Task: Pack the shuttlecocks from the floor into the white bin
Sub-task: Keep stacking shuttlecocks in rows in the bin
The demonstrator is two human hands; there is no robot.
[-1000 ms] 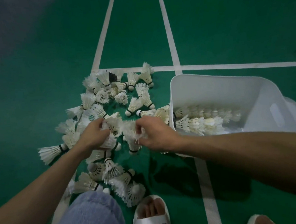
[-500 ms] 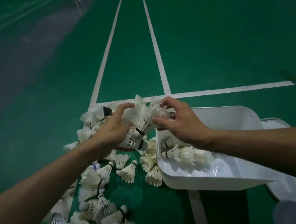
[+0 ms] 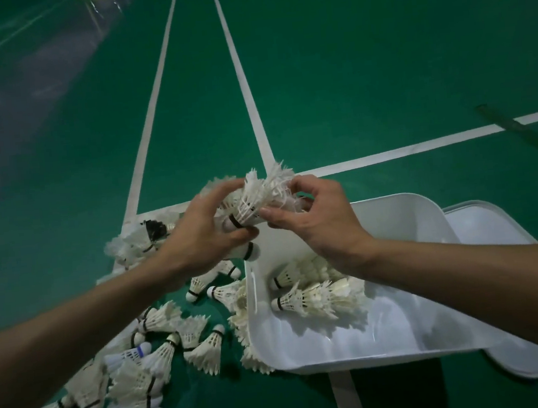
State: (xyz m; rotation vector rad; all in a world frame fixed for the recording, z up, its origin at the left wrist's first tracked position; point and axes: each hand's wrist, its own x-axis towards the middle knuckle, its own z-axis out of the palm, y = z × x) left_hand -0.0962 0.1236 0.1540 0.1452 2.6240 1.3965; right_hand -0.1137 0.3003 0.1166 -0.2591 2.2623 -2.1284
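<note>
Nearest me, loose shuttlecocks (image 3: 136, 377) lie scattered over the green floor (image 3: 380, 78) at lower left, some pressed against the left wall of the white bin (image 3: 372, 335). The bin stands just to their right, and two nested rows of shuttlecocks (image 3: 316, 298) lie on their sides inside it. A white lid (image 3: 493, 228) sticks out from behind its right side. Above the bin's far left corner, both my hands hold one nested bunch (image 3: 254, 202). My left hand (image 3: 204, 233) curls round the cork end, and my right hand (image 3: 315, 219) pinches the feathered end with bent fingers. More shuttlecocks (image 3: 133, 243) lie on the floor behind my left wrist. Beyond them, white court lines (image 3: 243, 84) run away across the floor.
</note>
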